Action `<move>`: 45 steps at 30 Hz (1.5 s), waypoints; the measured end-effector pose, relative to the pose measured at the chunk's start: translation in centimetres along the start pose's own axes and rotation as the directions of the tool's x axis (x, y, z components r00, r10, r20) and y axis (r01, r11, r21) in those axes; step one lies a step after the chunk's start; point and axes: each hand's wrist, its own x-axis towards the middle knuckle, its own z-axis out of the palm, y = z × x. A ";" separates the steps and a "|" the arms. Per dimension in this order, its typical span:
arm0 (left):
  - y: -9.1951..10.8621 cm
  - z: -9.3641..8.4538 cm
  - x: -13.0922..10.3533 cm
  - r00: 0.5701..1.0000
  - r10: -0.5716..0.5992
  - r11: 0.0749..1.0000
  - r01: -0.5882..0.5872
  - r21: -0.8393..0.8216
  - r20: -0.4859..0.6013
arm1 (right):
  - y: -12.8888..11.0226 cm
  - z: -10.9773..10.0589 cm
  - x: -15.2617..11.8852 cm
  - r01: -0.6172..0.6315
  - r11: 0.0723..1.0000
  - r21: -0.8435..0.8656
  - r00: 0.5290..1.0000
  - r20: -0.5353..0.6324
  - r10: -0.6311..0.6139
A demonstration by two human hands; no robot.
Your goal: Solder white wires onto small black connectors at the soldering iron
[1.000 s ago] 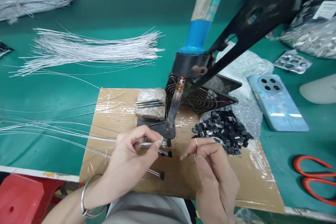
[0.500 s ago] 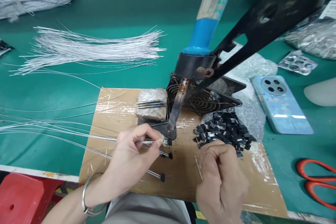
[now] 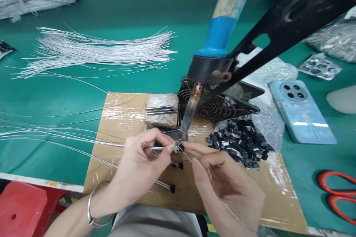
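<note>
My left hand [image 3: 141, 166] is closed in a pinch on thin white wires [image 3: 111, 142], just behind a small black connector [image 3: 181, 148] at their end. Directly above that connector is the tip of a blue soldering iron [image 3: 215, 37], clamped in a black stand [image 3: 267, 40]. From the right, my right hand [image 3: 230, 189] holds a thin strand of solder wire [image 3: 187, 156] between thumb and fingers. Its index fingertip is beside the connector, and the strand's end reaches it. Finished-looking wired connectors [image 3: 171, 188] lie below on the cardboard [image 3: 116, 111].
A pile of black connectors [image 3: 241, 142] lies right of the iron, near a black fan [image 3: 217, 105]. A sponge-like block [image 3: 161, 113] carries metal rods. Loose white wires [image 3: 105, 50] lie behind; a phone [image 3: 303, 113] and red-handled scissors [image 3: 338, 192] are at right.
My right hand has moved left and up from beside the connector pile to the connector at the iron tip, bringing the solder wire there. My left hand has barely moved.
</note>
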 end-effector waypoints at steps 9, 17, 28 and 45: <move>0.4 0.0 0.6 1.000 0.017 0.998 -0.016 -0.054 0.008 | -0.5 0.4 0.5 -0.092 0.990 0.111 0.995 -0.037 0.096; 0.8 -0.2 0.9 1.000 0.026 0.999 -0.026 -0.043 -0.017 | -0.9 0.5 0.9 -0.108 0.988 0.112 0.993 -0.029 0.111; 1.2 -0.2 1.0 0.998 0.040 0.999 -0.041 -0.032 -0.038 | -0.9 0.3 1.2 -0.059 0.993 0.101 0.998 -0.009 0.061; 1.2 -0.2 0.9 0.998 0.060 0.997 -0.061 -0.038 -0.034 | -0.7 0.3 1.1 -0.040 0.993 0.108 0.999 -0.023 0.043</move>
